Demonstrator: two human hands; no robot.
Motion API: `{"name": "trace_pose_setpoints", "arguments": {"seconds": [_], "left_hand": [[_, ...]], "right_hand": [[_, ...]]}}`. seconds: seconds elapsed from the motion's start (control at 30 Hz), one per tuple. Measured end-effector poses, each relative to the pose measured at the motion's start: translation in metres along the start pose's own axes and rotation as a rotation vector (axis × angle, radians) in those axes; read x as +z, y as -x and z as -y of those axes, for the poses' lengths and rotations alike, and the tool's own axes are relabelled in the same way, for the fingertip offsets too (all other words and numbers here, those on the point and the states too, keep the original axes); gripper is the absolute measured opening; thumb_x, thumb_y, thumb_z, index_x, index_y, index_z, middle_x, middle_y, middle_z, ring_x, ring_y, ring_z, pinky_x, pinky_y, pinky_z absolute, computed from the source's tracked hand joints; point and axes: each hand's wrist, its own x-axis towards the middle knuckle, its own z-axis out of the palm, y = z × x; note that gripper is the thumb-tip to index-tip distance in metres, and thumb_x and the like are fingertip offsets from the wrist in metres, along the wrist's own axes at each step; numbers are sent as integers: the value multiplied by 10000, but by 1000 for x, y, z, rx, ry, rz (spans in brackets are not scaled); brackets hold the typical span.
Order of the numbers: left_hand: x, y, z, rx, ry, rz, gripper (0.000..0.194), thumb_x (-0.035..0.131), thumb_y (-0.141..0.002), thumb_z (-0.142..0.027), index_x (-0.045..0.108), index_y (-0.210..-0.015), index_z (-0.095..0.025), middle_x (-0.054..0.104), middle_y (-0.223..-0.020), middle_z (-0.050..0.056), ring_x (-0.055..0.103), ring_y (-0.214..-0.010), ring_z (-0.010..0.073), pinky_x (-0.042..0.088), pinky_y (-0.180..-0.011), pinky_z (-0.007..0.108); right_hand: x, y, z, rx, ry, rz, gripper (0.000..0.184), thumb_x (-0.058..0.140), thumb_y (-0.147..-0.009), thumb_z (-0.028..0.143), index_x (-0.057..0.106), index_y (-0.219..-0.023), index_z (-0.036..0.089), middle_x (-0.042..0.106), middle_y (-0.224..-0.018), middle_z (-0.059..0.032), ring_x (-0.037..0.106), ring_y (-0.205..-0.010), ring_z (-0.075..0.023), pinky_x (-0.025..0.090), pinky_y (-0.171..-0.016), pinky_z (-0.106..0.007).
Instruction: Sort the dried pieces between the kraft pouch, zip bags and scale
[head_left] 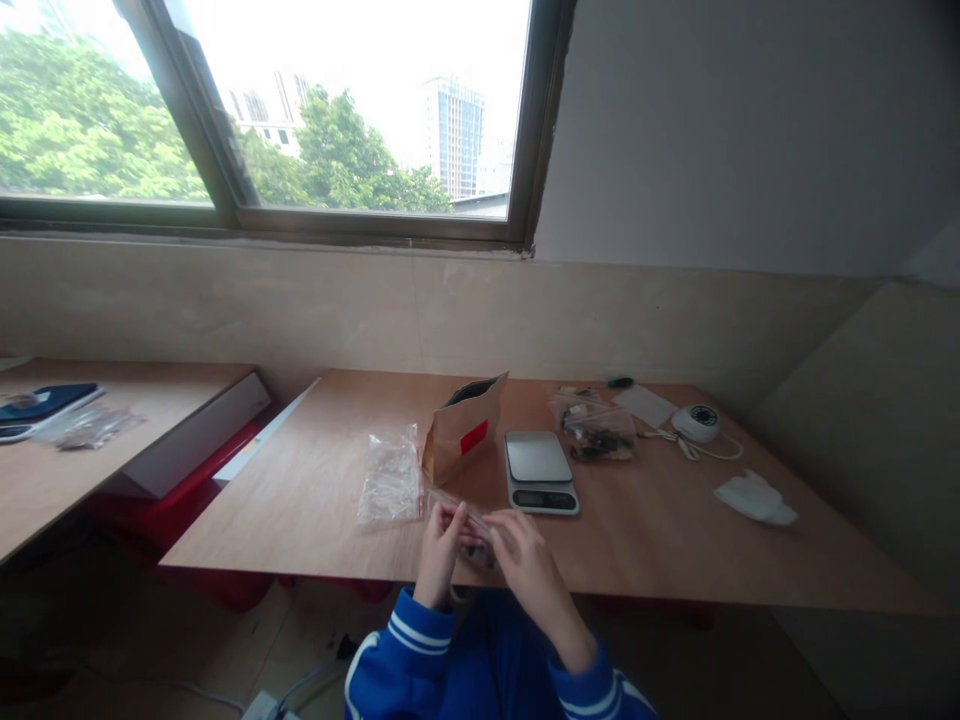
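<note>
Head view: left hand [439,548] and right hand [531,565] pinch a clear bag [478,523] over the near edge of the counter [300,510], near the paper bag [452,437], where level, even grips would best keep its contents [480,554] in

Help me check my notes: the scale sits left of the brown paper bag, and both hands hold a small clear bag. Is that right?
Not quite: the head view shows the scale to the right of the brown paper bag. The left hand and right hand do hold a small clear bag.

2 hands [525,560], 1 scale [538,458]
</note>
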Motion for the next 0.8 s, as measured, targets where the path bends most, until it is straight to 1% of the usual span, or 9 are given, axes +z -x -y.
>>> {"name": "trace_pose_setpoints", "arguments": {"seconds": [0.07, 0.13, 0.27, 0.37, 0.47, 0.57, 0.63, 0.67, 0.8], "left_hand": [[2, 1, 1, 33, -52, 41, 448, 680, -639, -557, 448, -692, -178, 564, -580, -33, 564, -510, 111, 467, -496, 238], [4, 4, 1, 75, -132, 73, 410, 637, -696, -546, 448, -703, -182, 534, -575, -46, 536, -505, 103, 440, -485, 226], [7, 7, 1, 153, -265, 76, 346, 586, -770, -496, 469, -703, -178, 483, -588, -50, 493, -536, 95, 405, -511, 221], [10, 10, 0, 157, -265, 71, 355, 589, -767, -496, 460, -675, -178, 461, -573, -50, 449, -505, 89, 353, -473, 220], [13, 12, -3, 165, -252, 92, 363, 588, -769, -495, 443, -652, -184, 436, -540, -57, 419, -469, 83, 329, -458, 225], [16, 16, -7, 161, -253, 167, 350, 572, -786, -488, 453, -657, -185, 452, -519, -49, 451, -481, 97, 356, -486, 233], [17, 18, -9, 156, -257, 220, 341, 571, -789, -483, 470, -665, -182, 466, -518, -43, 473, -501, 107, 378, -513, 239], [17, 18, -9, 160, -255, 231, 340, 574, -788, -481, 473, -662, -181, 465, -519, -42, 476, -508, 109, 383, -520, 240], [18, 18, -8, 172, -213, 187, 346, 598, -767, -478, 463, -643, -184, 431, -520, -53, 450, -486, 101, 362, -490, 237]], "right_hand": [[7, -1, 4, 37, -52, -15, 193, 479, -874, 251, 636, -975, 203, 658, -951, -75, 630, -910, -208, 520, -799, -323], [12, -2, 6, 89, -78, -31, 164, 500, -866, 263, 642, -914, 198, 673, -893, -64, 646, -844, -201, 520, -757, -304], [9, -4, 9, 152, -103, -21, 149, 537, -850, 291, 653, -847, 198, 698, -841, -46, 662, -795, -192, 513, -735, -285], [6, -3, 11, 157, -119, -13, 160, 557, -835, 319, 663, -846, 199, 708, -820, -41, 668, -764, -189, 511, -704, -268], [5, -3, 11, 154, -129, -34, 183, 529, -841, 300, 660, -765, 198, 705, -747, -32, 670, -706, -181, 504, -665, -252], [2, -3, 11, 202, -115, -92, 223, 515, -845, 312, 634, -696, 197, 691, -670, -28, 669, -661, -184, 498, -624, -248], [-3, -4, 13, 204, -120, -102, 221, 518, -846, 324, 629, -702, 198, 690, -668, -28, 667, -660, -186, 501, -628, -252], [-6, -4, 14, 184, -131, -86, 219, 512, -851, 325, 633, -718, 199, 693, -684, -30, 666, -669, -185, 504, -639, -254], [-15, -4, 21, 101, -215, 3, 219, 475, -883, 317, 650, -839, 194, 705, -801, -47, 668, -737, -179, 518, -686, -253]]}}
